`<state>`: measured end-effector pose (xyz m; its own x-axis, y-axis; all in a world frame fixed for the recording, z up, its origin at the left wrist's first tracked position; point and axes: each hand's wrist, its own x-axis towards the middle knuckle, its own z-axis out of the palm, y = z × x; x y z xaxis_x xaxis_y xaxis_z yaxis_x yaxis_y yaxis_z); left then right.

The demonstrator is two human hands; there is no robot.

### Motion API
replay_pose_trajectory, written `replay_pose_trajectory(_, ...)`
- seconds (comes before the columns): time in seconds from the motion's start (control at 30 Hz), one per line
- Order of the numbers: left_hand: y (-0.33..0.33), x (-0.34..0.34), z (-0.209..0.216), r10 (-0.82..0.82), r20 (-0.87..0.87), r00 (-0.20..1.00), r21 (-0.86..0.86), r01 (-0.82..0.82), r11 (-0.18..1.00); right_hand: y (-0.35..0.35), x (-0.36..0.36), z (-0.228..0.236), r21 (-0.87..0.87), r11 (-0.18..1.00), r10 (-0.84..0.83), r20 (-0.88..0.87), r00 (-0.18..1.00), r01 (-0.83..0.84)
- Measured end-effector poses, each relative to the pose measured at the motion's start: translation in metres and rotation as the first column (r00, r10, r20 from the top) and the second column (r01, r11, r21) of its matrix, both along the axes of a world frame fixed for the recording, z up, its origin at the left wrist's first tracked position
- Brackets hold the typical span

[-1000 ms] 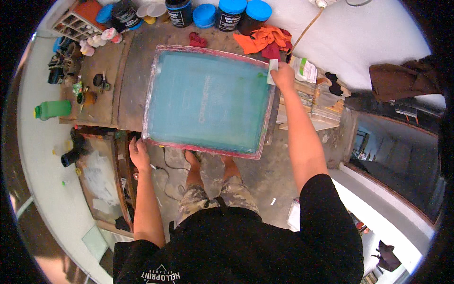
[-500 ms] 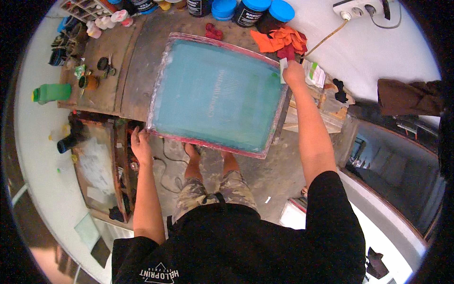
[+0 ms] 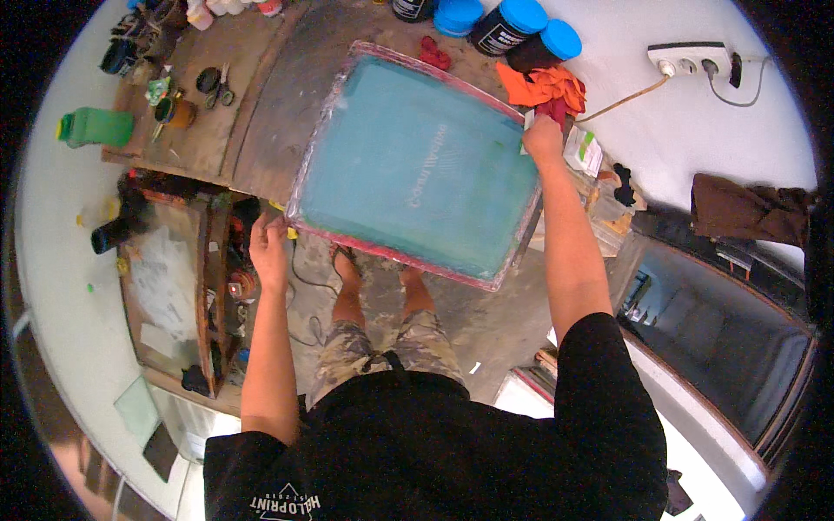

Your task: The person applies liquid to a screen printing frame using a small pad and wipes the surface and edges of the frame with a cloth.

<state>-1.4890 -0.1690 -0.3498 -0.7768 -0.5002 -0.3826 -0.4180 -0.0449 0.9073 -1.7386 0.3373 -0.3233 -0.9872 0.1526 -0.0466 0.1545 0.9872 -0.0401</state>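
A silkscreen printing frame [image 3: 408,165] with a blue-green mesh and taped, red-stained edges lies tilted over the table's near edge. Pale lettering and a lined mark show in the middle of the mesh. At its near left corner, my left hand [image 3: 269,247] has its fingers curled in against the frame. My right hand [image 3: 544,143] is closed at the far right corner, with a small whitish flat piece [image 3: 527,120] sticking out beside its fingers. Just beyond that hand lie an orange cloth [image 3: 543,87] and a dark red cloth [image 3: 556,109].
Black tubs with blue lids [image 3: 512,24] stand along the back. Scissors [image 3: 226,87], an orange-brown jar [image 3: 178,111] and a green bottle [image 3: 97,128] are at the left. A power strip [image 3: 686,59] is on the right wall. Below left stands a wooden-framed panel [image 3: 165,278].
The view has shifted, so the frame and the tubs sit further right in the picture. Both hands stay at the same corners of the frame.
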Motion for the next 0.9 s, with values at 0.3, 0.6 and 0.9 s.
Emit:
replay_pose_trajectory(0.3,-0.001,-0.001,0.013,-0.075,0.000,0.997,-0.003,0.075,0.997,-0.041,-0.010,-0.006,-0.006,0.999,-0.040,-0.003,0.999,0.040)
replay_pose_trajectory(0.6,-0.009,0.005,0.000,-0.041,-0.076,0.996,0.193,0.055,0.980,-0.077,-0.032,-0.014,-0.004,0.998,0.058,-0.041,0.997,-0.058)
replay_pose_trajectory(0.9,-0.014,0.007,-0.013,-0.060,-0.093,0.994,0.163,0.075,0.984,-0.132,-0.067,-0.013,0.135,0.975,0.180,-0.024,0.983,-0.175)
